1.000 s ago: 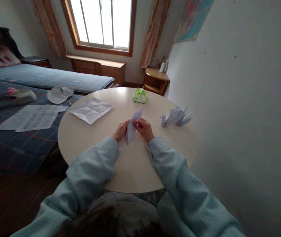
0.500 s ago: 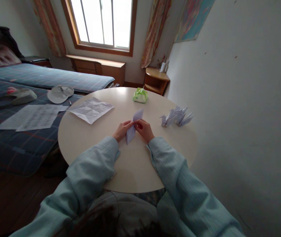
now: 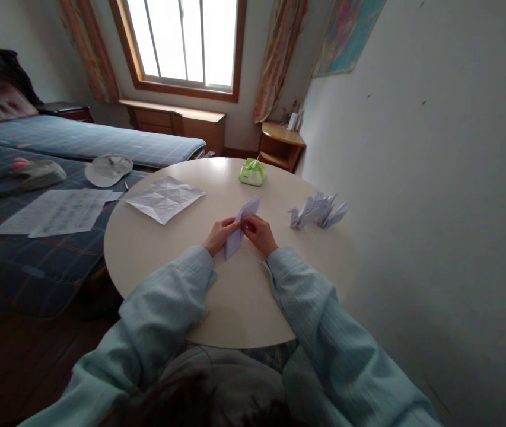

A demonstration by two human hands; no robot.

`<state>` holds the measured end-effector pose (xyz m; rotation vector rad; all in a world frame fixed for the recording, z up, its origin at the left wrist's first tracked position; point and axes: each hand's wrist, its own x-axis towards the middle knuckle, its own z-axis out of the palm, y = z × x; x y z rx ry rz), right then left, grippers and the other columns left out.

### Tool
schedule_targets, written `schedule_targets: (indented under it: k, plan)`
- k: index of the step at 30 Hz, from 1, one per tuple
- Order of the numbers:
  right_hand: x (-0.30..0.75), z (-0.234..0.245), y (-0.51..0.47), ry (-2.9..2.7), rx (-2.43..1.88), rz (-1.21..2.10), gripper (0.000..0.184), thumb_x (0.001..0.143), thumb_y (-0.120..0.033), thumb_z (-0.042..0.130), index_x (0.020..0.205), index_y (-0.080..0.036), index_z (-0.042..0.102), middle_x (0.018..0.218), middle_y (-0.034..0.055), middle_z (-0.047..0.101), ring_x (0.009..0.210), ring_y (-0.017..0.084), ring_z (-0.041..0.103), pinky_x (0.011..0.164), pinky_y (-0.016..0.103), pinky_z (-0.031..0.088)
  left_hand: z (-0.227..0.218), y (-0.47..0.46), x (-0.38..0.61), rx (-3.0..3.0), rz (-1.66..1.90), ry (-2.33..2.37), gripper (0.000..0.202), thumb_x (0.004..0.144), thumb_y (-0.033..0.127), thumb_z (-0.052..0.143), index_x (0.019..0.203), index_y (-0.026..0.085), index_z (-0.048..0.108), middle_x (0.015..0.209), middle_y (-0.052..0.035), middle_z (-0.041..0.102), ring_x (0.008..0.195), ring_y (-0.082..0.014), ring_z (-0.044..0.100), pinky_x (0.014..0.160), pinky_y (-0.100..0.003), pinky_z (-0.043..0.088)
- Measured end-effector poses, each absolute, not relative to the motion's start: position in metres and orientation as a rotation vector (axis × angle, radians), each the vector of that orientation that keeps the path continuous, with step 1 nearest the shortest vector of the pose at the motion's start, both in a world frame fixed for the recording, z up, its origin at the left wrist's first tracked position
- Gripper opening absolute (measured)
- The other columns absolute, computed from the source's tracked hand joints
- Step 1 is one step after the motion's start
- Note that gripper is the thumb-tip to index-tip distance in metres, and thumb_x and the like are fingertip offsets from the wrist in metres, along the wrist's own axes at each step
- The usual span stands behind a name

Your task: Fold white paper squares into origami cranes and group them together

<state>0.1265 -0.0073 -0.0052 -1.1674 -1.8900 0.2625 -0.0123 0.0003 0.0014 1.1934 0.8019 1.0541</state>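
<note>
A narrow folded piece of pale lilac paper [image 3: 240, 228] lies slanted on the round cream table [image 3: 177, 267], its far tip pointing up and right. My left hand [image 3: 219, 235] pinches its left edge near the middle. My right hand [image 3: 259, 233] pinches the right edge, fingertips meeting the left hand's over the paper. Both hands are closed on it. The lower end of the paper rests on the table between my wrists.
Several finished paper cranes [image 3: 318, 211] stand at the table's right side. A creased unfolded sheet [image 3: 164, 197] lies at the left, a green tissue pack [image 3: 253, 172] at the far edge. The bed [image 3: 21, 261] on the left holds printed sheets [image 3: 57, 211] and a cap [image 3: 107, 169]. A wall runs close on the right.
The folded paper has become narrower and tilted a little more to the right as my fingers pressed its edges together. My hands shifted only slightly.
</note>
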Motion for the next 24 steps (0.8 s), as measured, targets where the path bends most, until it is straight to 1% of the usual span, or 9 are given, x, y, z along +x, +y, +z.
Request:
schedule_targets:
  k: [9,16,24]
  plan:
    - [0.1266,-0.0037,-0.0088,-1.889,-1.163,0.256,0.013,0.073,-0.017,0.049,0.077,-0.016,0.061,0.068,0.0006,0.051,0.058,0.009,0.042,0.057,0.020,0.036,0.0010,0.0016,-0.0130,1.197,1.069,0.803,0.036,0.056,0.035,0.067,0.083,0.012,0.067,0.069,-0.0028,0.064,0.061,-0.0108,0.051,0.057,-0.021,0.035]
    - [0.1269,-0.0036,-0.0090,-1.894,-1.166,0.258,0.012,0.073,-0.018,0.049,0.077,-0.016,0.061,0.067,-0.0002,0.049,0.058,0.009,0.042,0.057,0.020,0.035,-0.0015,0.0031,-0.0121,1.179,1.075,0.799,0.038,0.054,0.035,0.069,0.084,0.012,0.067,0.073,-0.0037,0.065,0.066,-0.0126,0.054,0.062,-0.023,0.037]
    - [0.1279,-0.0054,-0.0083,-1.901,-1.174,0.247,0.011,0.073,-0.019,0.049,0.077,-0.017,0.060,0.065,-0.0012,0.047,0.058,0.009,0.041,0.056,0.020,0.035,-0.0025,0.0031,-0.0127,1.210,1.074,0.820,0.041,0.054,0.038,0.069,0.086,0.012,0.067,0.075,-0.0041,0.066,0.068,-0.0134,0.054,0.063,-0.023,0.038]
